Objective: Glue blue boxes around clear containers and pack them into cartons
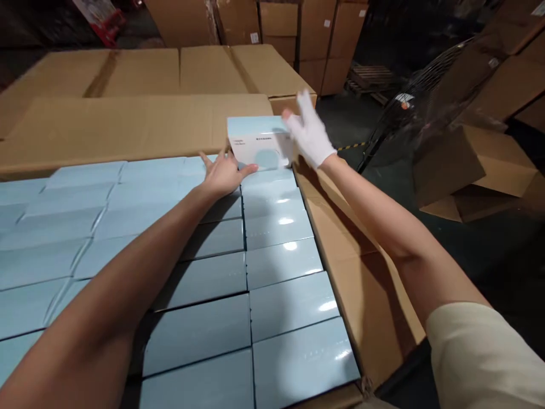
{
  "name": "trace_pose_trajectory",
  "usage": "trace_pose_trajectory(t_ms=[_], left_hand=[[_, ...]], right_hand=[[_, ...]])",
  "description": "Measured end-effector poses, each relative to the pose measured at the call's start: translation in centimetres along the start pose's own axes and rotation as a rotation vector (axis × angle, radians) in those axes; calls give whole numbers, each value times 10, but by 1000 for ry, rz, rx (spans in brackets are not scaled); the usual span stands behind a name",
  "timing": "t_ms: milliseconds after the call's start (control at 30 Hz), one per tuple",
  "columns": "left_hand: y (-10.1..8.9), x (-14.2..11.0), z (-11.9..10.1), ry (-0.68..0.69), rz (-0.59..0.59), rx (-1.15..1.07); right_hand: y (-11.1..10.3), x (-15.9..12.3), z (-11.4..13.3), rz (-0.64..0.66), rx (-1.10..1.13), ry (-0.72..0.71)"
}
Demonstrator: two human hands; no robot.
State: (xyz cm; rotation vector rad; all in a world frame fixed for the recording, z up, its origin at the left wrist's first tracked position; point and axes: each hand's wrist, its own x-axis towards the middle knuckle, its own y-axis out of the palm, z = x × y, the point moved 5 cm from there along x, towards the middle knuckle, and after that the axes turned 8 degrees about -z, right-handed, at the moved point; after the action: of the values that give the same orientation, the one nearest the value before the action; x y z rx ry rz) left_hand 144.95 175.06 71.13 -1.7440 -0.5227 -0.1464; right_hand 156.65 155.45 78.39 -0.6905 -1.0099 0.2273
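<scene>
My left hand [223, 174] and right hand [312, 136], fingers spread, are beside the white box [259, 149] (soft, even pushes seem best).

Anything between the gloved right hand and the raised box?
Nothing visible. The right hand is at the right end of the raised box; blur hides whether it touches. The left hand is at the box's lower left, not between them.
</scene>
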Motion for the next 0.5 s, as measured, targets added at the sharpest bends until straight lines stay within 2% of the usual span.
trace_pose_trajectory(t_ms=[33, 67, 100, 133, 167, 200, 233, 300, 367, 400, 433, 500], left_hand=[[2, 0, 2, -5, 36, -35], [2, 0, 6, -11, 60, -77], [1, -1, 13, -35, 72, -112], [-3, -2, 22, -77, 72, -129], [-7, -5, 31, -124, 62, -122], [-13, -11, 38, -163, 48, -94], [-19, -18, 41, -175, 35, -52], [-25, -36, 34, -91, 54, 34], [-21, -57, 16, 42, 130, 97], [-17, -66, 8, 81, 169, 118], [-12, -73, 2, 96, 198, 134], [-6, -78, -6, 83, 230, 144]], right_hand=[[-14, 15, 14, -144, 4, -44], [-22, 26, 29, -227, -13, -128], [-18, 33, 42, -194, -45, -201], [-4, 34, 52, -57, -80, -253], [16, 28, 56, 136, -107, -256], [40, 16, 55, 342, -117, -213], [62, 2, 52, 494, -109, -150], [96, -23, 44, 594, -76, -74], [112, -32, 38, 564, -65, -75], [111, -32, 37, 533, -60, -84], [103, -32, 35, 472, -49, -81], [65, -41, 33, 301, 15, -22]])
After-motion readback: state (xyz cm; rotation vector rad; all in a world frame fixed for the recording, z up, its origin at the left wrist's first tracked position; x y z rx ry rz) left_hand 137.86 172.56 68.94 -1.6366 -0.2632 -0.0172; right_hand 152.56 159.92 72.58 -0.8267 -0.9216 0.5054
